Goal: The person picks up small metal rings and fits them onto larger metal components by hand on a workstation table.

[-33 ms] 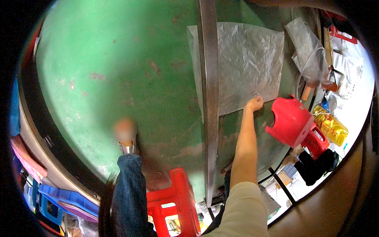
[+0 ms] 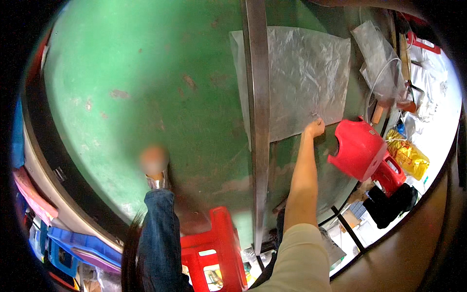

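Head view, looking down: a worn green surface (image 2: 116, 126) spreads across the left and middle of the scene, with a long metal bar (image 2: 258, 97) running from far to near in front of it. The clear plastic sheet (image 2: 311, 73) lies right of the middle, on the far side; the bar crosses over its left part, so a narrow strip of film shows to the left of it.

The right hand (image 2: 314, 128) is at the near edge of the plastic sheet, right of the bar. Its fingers look curled in and narrow, with the film puckered just beyond them; whether they pinch the film, I cannot tell. The bare forearm (image 2: 303, 180) comes up from a pale sleeve (image 2: 304, 253). The left hand is out of view, so its state cannot be told.

Just right of the right hand, a red plastic stool (image 2: 357, 151) rests tipped over. Farther right are a yellow package (image 2: 411, 158) and, nearer, a black bundle (image 2: 389, 207). A crumpled translucent bag (image 2: 374, 46) lies at the far right. Near the middle stands another red stool (image 2: 227, 246), beside a leg in blue jeans (image 2: 161, 224). At the near left sits a blue tray (image 2: 73, 238).
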Tool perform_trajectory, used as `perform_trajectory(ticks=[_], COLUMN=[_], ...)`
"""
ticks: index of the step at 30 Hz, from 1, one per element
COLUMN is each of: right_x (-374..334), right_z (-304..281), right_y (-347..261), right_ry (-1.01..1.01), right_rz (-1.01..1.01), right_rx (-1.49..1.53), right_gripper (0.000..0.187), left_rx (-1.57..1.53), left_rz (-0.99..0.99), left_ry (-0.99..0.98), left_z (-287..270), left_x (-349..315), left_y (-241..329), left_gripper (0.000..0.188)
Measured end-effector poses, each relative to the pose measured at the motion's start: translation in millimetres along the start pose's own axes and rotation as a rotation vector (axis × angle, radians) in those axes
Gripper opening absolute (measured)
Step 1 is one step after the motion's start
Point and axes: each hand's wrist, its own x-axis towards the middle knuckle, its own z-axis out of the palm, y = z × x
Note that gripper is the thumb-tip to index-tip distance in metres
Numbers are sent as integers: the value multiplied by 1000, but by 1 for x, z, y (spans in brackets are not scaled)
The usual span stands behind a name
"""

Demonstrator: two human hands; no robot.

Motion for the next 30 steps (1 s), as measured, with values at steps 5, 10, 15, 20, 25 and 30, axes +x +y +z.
perform_trajectory(ticks=[5, 10, 15, 20, 25, 30], right_x=[35, -6, 8, 11, -4, -17], right_z=[10, 11, -23, -12, 11, -6], right_y=[28, -35, 4, 40, -8, -76], right_ry=[-175, -264, -315, -208, -283, -419], right_rz=[234, 316, 56, 181, 87, -26], right_rx=[-13, -161, -456, -107, -106, -621], right_gripper=[30, 30, 25, 30, 36, 39], left_rx=[-20, 26, -23, -39, -24, -20], left_rz=[12, -8, 21, 27, 9, 5], left_ry=[-21, 31, 31, 37, 56, 48], left_z=[7, -3, -7, -10, -19, -14], left_x=[-3, 3, 16, 15, 10, 6], left_y=[3, 1, -4, -11, -9, -15], left_gripper=[70, 70, 69, 69, 69, 69])
